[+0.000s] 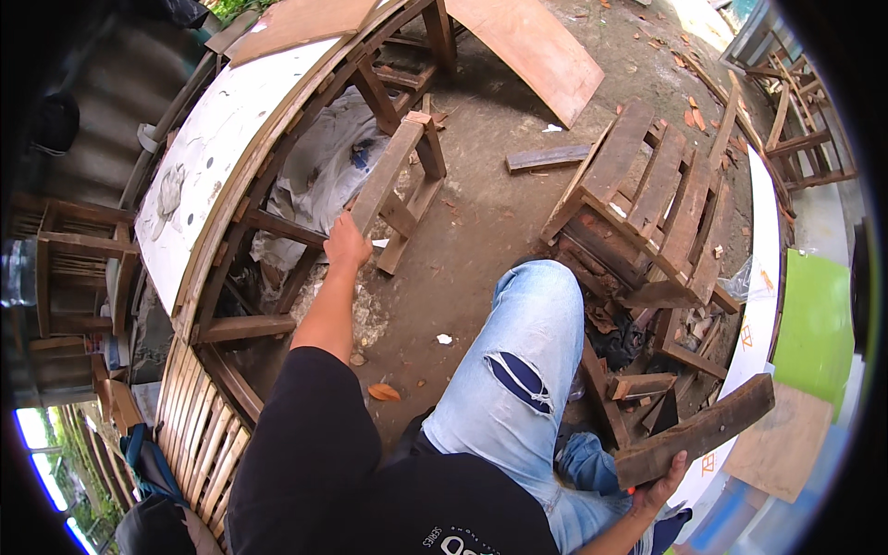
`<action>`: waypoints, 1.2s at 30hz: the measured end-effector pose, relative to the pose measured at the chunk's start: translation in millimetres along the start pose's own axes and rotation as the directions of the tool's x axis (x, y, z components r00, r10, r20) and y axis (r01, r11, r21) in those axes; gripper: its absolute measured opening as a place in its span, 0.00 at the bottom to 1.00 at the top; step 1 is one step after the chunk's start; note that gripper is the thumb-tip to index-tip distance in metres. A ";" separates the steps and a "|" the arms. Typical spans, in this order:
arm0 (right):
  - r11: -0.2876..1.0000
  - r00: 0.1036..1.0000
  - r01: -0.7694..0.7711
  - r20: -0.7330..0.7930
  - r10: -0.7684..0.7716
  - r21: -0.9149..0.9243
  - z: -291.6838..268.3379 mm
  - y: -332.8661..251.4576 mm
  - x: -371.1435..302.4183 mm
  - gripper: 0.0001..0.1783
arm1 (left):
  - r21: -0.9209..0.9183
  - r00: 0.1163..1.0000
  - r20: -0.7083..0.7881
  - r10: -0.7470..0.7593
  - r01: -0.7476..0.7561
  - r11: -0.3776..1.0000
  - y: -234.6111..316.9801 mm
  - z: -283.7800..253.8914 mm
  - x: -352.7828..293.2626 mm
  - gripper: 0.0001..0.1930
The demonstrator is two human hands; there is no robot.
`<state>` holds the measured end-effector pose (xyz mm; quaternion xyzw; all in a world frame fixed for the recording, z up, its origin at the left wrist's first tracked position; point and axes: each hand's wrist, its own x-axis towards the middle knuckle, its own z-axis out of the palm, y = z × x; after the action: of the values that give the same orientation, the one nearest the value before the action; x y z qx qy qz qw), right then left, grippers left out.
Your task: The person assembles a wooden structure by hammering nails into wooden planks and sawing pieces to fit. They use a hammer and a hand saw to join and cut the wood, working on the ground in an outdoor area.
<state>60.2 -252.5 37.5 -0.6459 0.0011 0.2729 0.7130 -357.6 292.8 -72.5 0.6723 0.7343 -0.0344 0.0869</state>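
My left hand (pixel 348 242) is closed round the near end of a small wooden frame (pixel 393 171), made of two rails joined by short crosspieces. The frame stands beside the long table, its lower rail near or on the ground. At the lower right, my right hand (pixel 659 487) grips a short, dark, weathered wooden plank (pixel 696 431) from underneath, beside my bent knee. A tiny orange-red spot shows at that hand's fingers, too small to name. The plank is tilted, its far end higher to the right.
A long table (pixel 222 139) with a white top runs along the left, cloth sacking (pixel 319 157) beneath it. A slatted wooden crate-like piece (pixel 638 194) stands ahead right, with scrap wood around it. A plywood sheet (pixel 532 51) and loose wood block (pixel 548 158) lie on the ground.
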 end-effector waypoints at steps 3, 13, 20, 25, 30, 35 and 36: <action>1.000 1.000 0.007 -0.008 -0.008 -0.011 5.4 0.2 0.7 0.38 | 0.013 0.998 0.052 -0.043 0.043 0.999 -1.7 -6.3 1.4 0.35; 0.990 0.997 0.033 -0.068 -0.024 0.135 -5.0 -22.2 -33.7 0.37 | -0.043 0.987 -0.163 0.015 -0.023 0.999 9.1 -7.0 -9.0 0.50; 0.951 0.949 0.296 -0.141 -0.282 0.089 -6.7 -63.4 -77.4 0.37 | -0.229 0.637 -0.567 0.523 -0.731 0.642 83.0 -32.3 -44.6 0.31; 0.922 0.922 0.376 -0.134 -0.363 0.089 8.9 -93.1 -93.8 0.39 | -0.465 0.505 -0.572 0.647 -0.849 0.252 170.9 -75.4 -145.3 0.22; 0.898 0.900 0.431 -0.115 -0.420 0.088 37.1 -95.1 -89.4 0.40 | -0.735 0.248 -0.494 0.834 -0.631 -0.247 238.1 -124.6 -261.5 0.16; 0.849 0.849 0.528 -0.028 -0.527 0.027 83.6 -79.2 -77.8 0.36 | -0.873 -0.020 -0.311 0.950 -0.390 -0.294 274.6 -152.7 -350.8 0.24; 0.858 0.858 0.513 0.008 -0.513 0.028 91.3 -74.8 -76.0 0.36 | -0.886 -0.030 -0.300 0.954 -0.361 -0.290 280.2 -154.7 -356.3 0.26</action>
<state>-7.3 -199.0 148.4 -0.6118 -0.1727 0.0782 0.7679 -63.0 -4.7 160.1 0.7645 -0.0722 0.1793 0.6149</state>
